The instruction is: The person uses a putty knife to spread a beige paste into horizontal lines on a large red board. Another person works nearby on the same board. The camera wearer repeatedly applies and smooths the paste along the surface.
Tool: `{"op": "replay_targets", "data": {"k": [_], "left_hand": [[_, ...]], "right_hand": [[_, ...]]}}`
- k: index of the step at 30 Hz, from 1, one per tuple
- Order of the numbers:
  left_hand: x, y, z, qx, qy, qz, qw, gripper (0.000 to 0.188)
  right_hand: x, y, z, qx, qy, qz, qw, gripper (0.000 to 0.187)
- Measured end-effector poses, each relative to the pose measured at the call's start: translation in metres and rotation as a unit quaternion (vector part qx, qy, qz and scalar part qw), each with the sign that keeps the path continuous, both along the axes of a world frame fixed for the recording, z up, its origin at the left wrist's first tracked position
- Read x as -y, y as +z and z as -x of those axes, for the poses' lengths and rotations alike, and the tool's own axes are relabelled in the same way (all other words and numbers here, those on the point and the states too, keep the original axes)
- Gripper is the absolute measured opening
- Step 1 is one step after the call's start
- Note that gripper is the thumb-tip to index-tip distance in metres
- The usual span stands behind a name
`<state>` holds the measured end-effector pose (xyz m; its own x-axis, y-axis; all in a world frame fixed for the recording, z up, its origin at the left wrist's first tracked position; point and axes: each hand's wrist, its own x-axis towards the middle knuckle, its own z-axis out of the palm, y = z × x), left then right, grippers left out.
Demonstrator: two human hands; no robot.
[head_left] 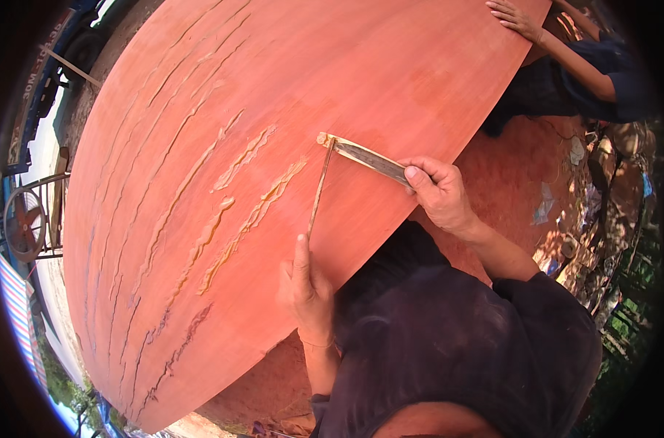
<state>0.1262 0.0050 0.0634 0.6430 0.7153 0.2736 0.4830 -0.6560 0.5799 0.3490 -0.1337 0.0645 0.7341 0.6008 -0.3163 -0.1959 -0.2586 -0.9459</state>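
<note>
One thin stick (320,191) pinched by left hand (306,292), one flat strip (368,160) by right hand (445,198), near one red slab's (398,80) person-side edge.

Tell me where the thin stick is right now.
Near the middle of the head view, the thin stick runs from the left hand up to the flat strip held in the right hand.

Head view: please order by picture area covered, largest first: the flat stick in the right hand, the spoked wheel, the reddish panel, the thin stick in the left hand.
1. Reddish panel
2. Spoked wheel
3. Flat stick
4. Thin stick
</note>
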Motion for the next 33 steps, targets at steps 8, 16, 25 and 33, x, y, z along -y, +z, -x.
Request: {"op": "replay_targets", "data": {"k": [8,16,25,33], "left_hand": [[0.005,-0.007,-0.013,-0.038,0.027,-0.02,0.999,0.053],[0.002,-0.003,-0.011,0.054,0.05,0.038,0.997,0.044],[-0.007,0.021,0.007,-0.029,0.048,-0.053,0.997,0.056],[-0.009,0.025,0.004,-0.033,0.05,-0.07,0.996,0.05]], "right_hand": [[0.008,-0.005,-0.007,0.075,0.02,0.009,0.997,0.026],[0.015,0.005,-0.021,0.182,0.039,-0.001,0.983,0.024],[0.002,0.018,-0.046,0.389,0.139,-0.024,0.91,0.018],[-0.003,0.006,-0.032,0.489,0.192,-0.014,0.851,0.027]]}}
